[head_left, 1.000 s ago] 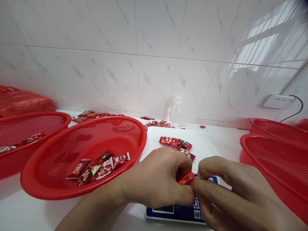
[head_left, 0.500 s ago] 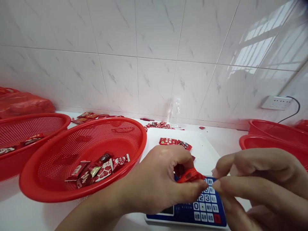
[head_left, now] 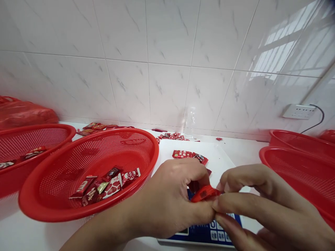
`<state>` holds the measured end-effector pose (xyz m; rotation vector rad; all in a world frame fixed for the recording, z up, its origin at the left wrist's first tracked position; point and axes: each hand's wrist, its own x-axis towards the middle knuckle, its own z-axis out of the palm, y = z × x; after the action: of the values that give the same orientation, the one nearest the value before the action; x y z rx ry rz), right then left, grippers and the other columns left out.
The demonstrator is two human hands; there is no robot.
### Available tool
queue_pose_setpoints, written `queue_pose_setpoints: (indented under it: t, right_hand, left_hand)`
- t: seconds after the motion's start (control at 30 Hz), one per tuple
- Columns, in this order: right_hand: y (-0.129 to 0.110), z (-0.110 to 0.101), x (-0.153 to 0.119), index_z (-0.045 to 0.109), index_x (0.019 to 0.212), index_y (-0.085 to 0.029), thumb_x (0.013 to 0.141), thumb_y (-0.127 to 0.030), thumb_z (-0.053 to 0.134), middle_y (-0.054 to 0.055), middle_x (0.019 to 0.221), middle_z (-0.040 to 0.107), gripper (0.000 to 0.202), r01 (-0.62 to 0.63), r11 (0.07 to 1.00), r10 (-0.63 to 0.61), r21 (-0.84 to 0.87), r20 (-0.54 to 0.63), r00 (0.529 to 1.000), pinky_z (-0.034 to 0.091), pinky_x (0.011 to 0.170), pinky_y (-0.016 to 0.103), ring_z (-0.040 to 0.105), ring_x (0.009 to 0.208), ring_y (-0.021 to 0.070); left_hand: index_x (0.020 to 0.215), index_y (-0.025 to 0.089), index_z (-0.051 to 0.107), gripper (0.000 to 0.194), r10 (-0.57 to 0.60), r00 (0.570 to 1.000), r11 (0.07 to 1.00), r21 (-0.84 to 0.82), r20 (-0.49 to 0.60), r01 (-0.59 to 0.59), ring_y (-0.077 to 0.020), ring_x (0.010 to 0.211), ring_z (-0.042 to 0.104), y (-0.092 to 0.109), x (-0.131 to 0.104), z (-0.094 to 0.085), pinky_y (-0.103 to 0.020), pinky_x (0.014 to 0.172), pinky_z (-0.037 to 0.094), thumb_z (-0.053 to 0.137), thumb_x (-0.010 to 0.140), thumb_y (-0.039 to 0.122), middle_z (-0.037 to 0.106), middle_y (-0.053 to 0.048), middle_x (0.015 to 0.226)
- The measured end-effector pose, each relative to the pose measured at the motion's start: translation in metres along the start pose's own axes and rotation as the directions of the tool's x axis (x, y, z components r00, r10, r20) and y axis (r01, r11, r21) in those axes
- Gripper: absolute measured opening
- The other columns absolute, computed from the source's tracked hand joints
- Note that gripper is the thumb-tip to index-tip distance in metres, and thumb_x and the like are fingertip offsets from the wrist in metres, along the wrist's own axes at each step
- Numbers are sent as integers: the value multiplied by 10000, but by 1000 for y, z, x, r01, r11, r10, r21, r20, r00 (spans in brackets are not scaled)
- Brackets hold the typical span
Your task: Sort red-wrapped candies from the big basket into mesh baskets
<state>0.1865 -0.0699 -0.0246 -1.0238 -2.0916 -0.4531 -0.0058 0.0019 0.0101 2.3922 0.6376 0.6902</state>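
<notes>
My left hand (head_left: 180, 195) grips a small red wrapped packet (head_left: 205, 192) between thumb and curled fingers. Thumb and forefinger of my right hand (head_left: 256, 202) pinch at the packet's right end, so the fingertips of both hands meet there. Beneath them lies a digital scale with a blue keypad (head_left: 201, 234), mostly covered by the hands. On its white tray (head_left: 220, 157) rest a few red wrapped packets (head_left: 183, 153), partly hidden behind my left hand.
Left of the scale stands a red mesh basket (head_left: 154, 153) with several wrapped snacks (head_left: 113, 184); another basket (head_left: 70, 130) is farther left. More red baskets (head_left: 288, 153) stand at right. Loose packets and a clear plastic bottle (head_left: 190, 122) are by the tiled wall.
My right hand has moved left from beside the packet, and its fingertips now close on the packet's end. My left hand still holds the packet in nearly the same spot.
</notes>
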Motion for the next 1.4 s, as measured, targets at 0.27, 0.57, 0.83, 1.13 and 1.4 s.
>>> queue_pose_setpoints:
  t: [0.27,0.57,0.83,1.13,1.4]
  right_hand:
    - [0,0,8,588,837,-274,790,-191,616,17,904,532,100,-36,998,34,52,30,999,539,549,159,588,761,112]
    - [58,15,21,595,792,-251,882,-360,543,4,945,551,151,-453,891,453,5,-29,891,485,523,232,585,774,133]
    - [74,43,23,566,1149,-296,907,-453,475,24,1203,595,303,-476,879,451,-2,324,832,493,868,405,578,1060,209]
    - [83,101,30,181,1473,-416,760,-731,509,73,1589,72,846,-445,895,311,16,693,650,125,1062,698,-31,1428,394]
    - [83,125,33,480,1334,-321,864,-557,516,65,1371,473,527,-301,953,230,31,570,789,367,1011,439,463,1217,266]
  left_hand:
    - [655,171,496,211,29,999,999,47,-37,-28,-70,579,462,-2,2,3,-185,517,356,679,748,218,514,68,641]
    - [1050,214,607,223,56,982,909,417,-182,26,-157,801,597,-46,27,22,-304,696,496,422,938,158,610,-37,982]
    - [1260,183,503,400,-14,999,849,528,-33,29,-276,1116,570,-74,32,30,-460,894,484,455,868,116,619,-110,1189]
    - [1424,337,273,544,160,763,956,-96,-626,-278,-221,1312,422,-22,5,5,-452,1081,384,454,936,180,516,-41,1365]
    - [1305,335,442,432,148,593,816,-240,-792,-525,-220,1188,540,7,-25,-11,-475,1036,424,526,905,195,653,-18,1107]
